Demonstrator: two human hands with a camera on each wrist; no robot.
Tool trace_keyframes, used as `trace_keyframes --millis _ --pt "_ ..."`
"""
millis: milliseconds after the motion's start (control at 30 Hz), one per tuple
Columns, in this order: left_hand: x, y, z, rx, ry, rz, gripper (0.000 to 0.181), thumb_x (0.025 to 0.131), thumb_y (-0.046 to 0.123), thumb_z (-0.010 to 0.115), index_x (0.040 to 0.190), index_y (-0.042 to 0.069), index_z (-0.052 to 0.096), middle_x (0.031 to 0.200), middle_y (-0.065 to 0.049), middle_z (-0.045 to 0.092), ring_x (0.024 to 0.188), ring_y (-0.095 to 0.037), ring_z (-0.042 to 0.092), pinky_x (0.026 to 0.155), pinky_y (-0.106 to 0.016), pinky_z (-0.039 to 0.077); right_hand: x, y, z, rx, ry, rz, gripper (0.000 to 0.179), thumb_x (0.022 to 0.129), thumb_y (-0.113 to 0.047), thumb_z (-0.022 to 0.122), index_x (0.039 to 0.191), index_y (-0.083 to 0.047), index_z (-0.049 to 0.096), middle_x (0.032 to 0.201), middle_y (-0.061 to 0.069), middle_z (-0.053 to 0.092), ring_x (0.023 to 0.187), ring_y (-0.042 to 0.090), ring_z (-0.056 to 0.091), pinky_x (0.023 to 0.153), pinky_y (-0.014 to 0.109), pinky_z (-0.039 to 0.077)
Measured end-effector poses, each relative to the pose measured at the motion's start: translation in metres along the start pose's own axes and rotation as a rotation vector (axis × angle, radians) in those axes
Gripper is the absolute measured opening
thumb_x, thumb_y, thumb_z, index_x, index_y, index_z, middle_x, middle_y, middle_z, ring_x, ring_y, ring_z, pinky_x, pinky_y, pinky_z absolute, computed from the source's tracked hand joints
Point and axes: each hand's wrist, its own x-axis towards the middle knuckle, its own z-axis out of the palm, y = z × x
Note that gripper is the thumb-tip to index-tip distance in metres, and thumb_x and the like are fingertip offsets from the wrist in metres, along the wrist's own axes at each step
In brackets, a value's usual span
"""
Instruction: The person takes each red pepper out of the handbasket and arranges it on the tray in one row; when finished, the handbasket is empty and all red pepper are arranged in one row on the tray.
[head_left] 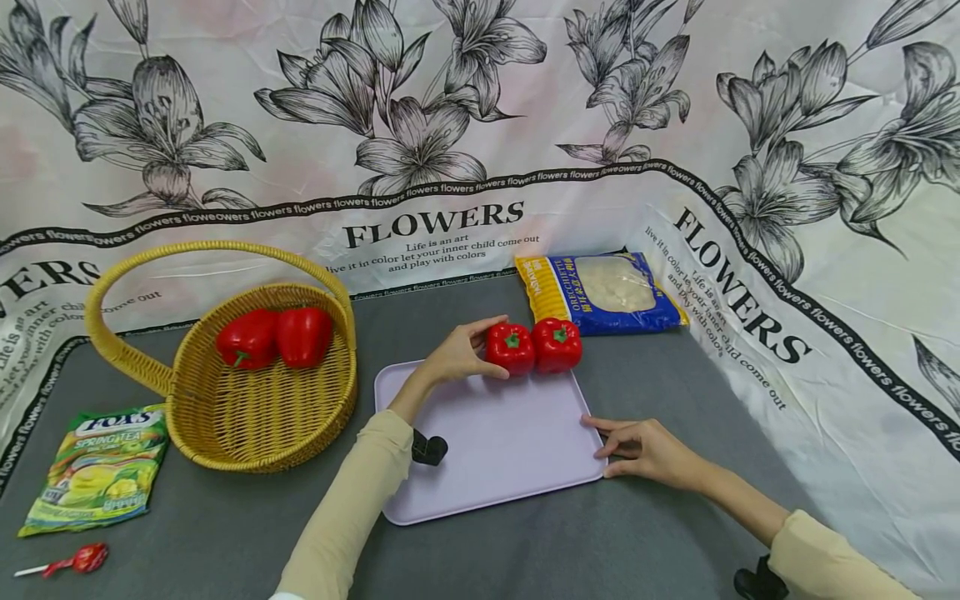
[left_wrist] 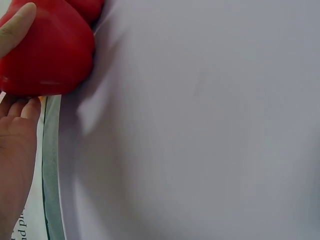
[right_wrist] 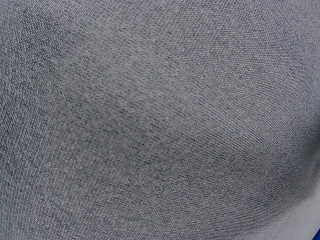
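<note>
Two red bell peppers with green stems sit side by side at the far right end of a pale lilac tray [head_left: 480,450]. My left hand [head_left: 461,354] grips the left bell pepper [head_left: 512,350], thumb on the near side and fingers behind. In the left wrist view that bell pepper [left_wrist: 50,52] shows between thumb and fingers. The right bell pepper [head_left: 557,345] touches it. At the tray's near right corner, my right hand [head_left: 648,450] holds the rim with its fingers and thumb. Only grey cloth [right_wrist: 150,120] fills most of the right wrist view.
A yellow wicker basket [head_left: 262,458] with a tall handle stands left, holding two red peppers [head_left: 273,337]. Behind the tray lies a blue and yellow orecchiette bag [head_left: 607,292]. A green Fox's candy bag [head_left: 101,471] and a red lollipop [head_left: 88,557] lie at far left.
</note>
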Motion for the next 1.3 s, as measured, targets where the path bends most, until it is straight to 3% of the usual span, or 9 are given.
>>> trace_keyframes --millis 367,667,1000,1300 --pt "-0.0036 0.0012 -0.0012 0.067 0.007 -0.018 0.09 0.07 0.004 0.085 0.146 0.006 0.039 0.146 -0.01 0.044 0.133 -0.023 0.043 0.107 -0.031 0.037 -0.0007 -0.0017 0.0017 0.018 0.012 -0.005 0.016 0.079 -0.013 0.077 0.095 -0.011 0.072 0.137 0.026 0.048 0.128 0.017 0.045 0.088 0.021 0.05" --pt "-0.0044 0.0012 -0.0001 -0.026 0.002 0.102 0.082 0.071 -0.005 0.08 0.143 0.003 0.04 0.14 -0.014 0.046 0.13 -0.024 0.045 0.108 -0.033 0.037 0.0005 -0.0018 0.0006 0.035 0.01 -0.009 0.016 0.079 -0.01 0.077 0.094 -0.01 0.072 0.137 0.027 0.047 0.128 0.013 0.044 0.088 0.022 0.05" --pt "-0.0028 0.0026 0.0008 0.014 -0.003 0.017 0.079 0.073 -0.001 0.08 0.141 0.003 0.042 0.137 -0.013 0.049 0.126 -0.027 0.048 0.102 -0.032 0.043 0.0005 -0.0027 0.0001 0.018 0.009 -0.016 0.016 0.08 -0.01 0.077 0.095 -0.01 0.072 0.137 0.026 0.047 0.129 0.012 0.043 0.087 0.023 0.05" --pt "-0.0045 0.0015 0.0007 0.056 -0.001 0.023 0.077 0.075 0.003 0.079 0.142 0.012 0.043 0.136 -0.01 0.05 0.124 -0.026 0.05 0.098 -0.034 0.047 -0.0009 -0.003 0.0003 0.016 0.013 -0.042 0.016 0.08 -0.012 0.076 0.095 -0.009 0.072 0.135 0.028 0.047 0.128 0.015 0.044 0.087 0.027 0.051"
